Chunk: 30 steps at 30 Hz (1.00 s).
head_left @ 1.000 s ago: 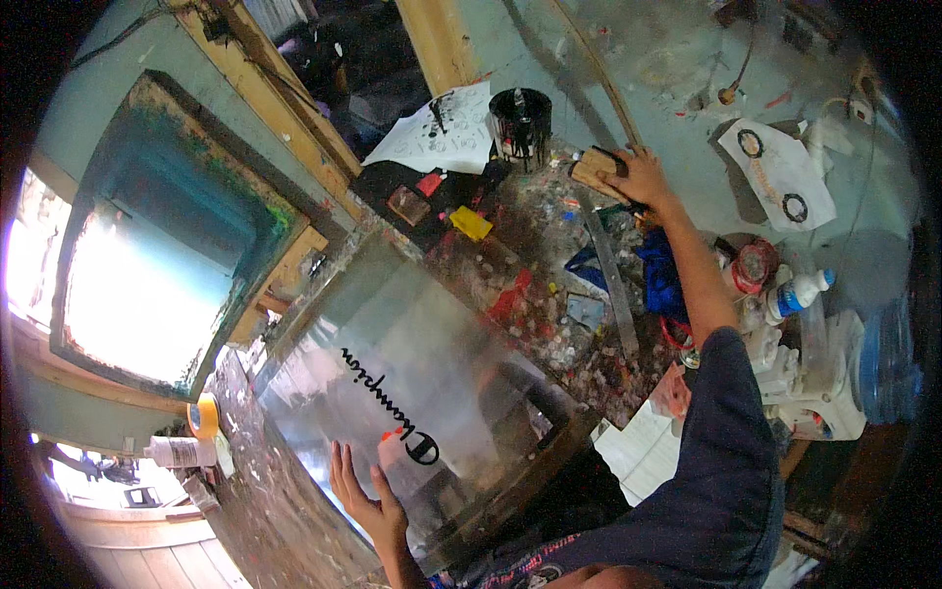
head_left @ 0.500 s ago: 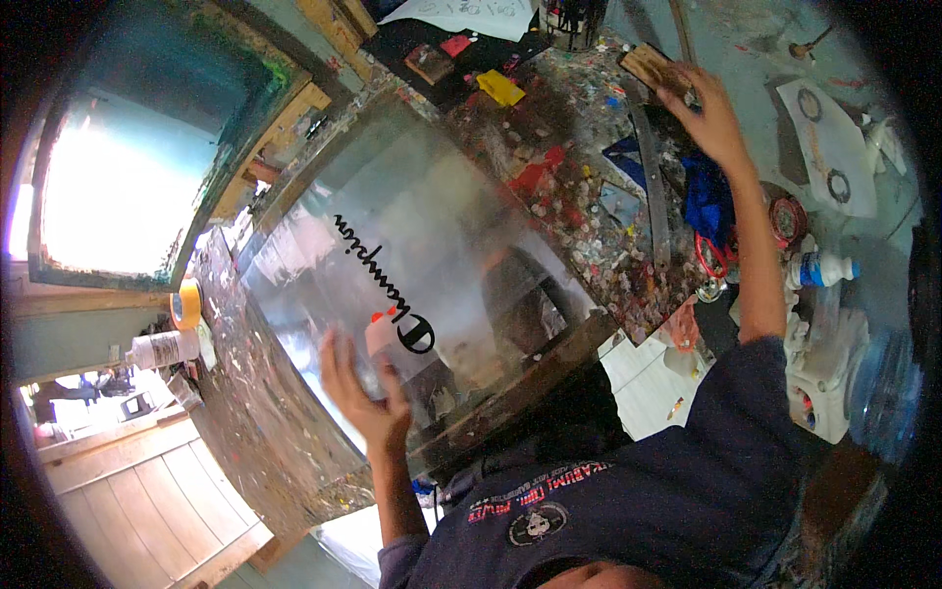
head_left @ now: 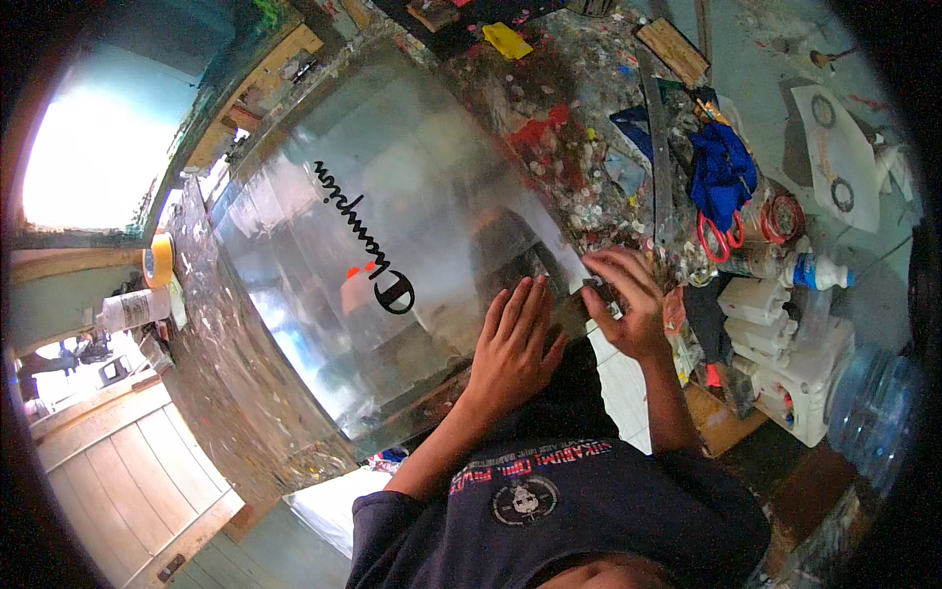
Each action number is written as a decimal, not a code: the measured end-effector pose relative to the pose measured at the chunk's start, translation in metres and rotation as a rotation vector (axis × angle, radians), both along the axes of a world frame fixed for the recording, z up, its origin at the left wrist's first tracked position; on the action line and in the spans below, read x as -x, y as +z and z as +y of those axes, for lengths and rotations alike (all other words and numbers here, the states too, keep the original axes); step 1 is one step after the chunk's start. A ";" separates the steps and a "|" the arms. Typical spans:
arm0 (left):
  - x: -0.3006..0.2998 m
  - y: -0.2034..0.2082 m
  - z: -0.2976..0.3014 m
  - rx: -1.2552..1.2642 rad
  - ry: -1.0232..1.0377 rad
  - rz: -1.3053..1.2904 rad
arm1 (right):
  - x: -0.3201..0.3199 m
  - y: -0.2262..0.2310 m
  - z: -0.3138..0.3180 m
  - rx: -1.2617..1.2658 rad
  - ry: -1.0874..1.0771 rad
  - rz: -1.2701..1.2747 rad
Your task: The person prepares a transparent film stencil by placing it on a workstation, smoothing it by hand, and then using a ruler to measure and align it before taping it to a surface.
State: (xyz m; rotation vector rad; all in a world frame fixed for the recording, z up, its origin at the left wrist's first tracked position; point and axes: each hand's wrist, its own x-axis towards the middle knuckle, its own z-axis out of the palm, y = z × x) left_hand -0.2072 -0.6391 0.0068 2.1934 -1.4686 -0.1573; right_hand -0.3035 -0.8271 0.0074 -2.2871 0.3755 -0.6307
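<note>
- Across the paint-spattered bench (head_left: 589, 108) lay a clear plastic sheet (head_left: 392, 196), spread flat, its near corner at the bench's front edge.
- Left hand (head_left: 510, 344) rested open, fingers spread, pressing that corner, likely to steady it.
- Right hand (head_left: 623, 299) was curled, pinching the sheet's edge.
- Red-handled scissors (head_left: 721, 236) sat toward the bench's right edge.

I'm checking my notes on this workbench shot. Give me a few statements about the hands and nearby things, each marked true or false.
1. The left hand lies flat on the clear plastic sheet. True.
2. The right hand is at the sheet's corner. True.
3. The red-handled scissors are in the right hand. False: they lie on the paint-spattered table.
4. The yellow tape roll sits beside the right hand. False: it is far off to the left.
</note>
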 end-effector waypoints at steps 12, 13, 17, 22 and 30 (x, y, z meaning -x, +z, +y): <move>0.004 -0.014 0.002 -0.008 -0.012 -0.032 | 0.005 -0.020 0.009 0.079 0.099 0.078; 0.004 -0.013 0.002 -0.010 -0.010 -0.028 | 0.004 -0.020 0.009 0.077 0.101 0.082; 0.006 -0.017 0.002 0.000 -0.001 -0.013 | 0.004 -0.020 0.009 0.108 0.112 0.093; 0.006 -0.018 0.004 -0.006 -0.005 -0.041 | 0.003 -0.020 0.011 0.162 0.127 0.120; 0.006 -0.018 0.003 -0.003 -0.011 -0.043 | 0.004 -0.021 0.011 0.200 0.135 0.114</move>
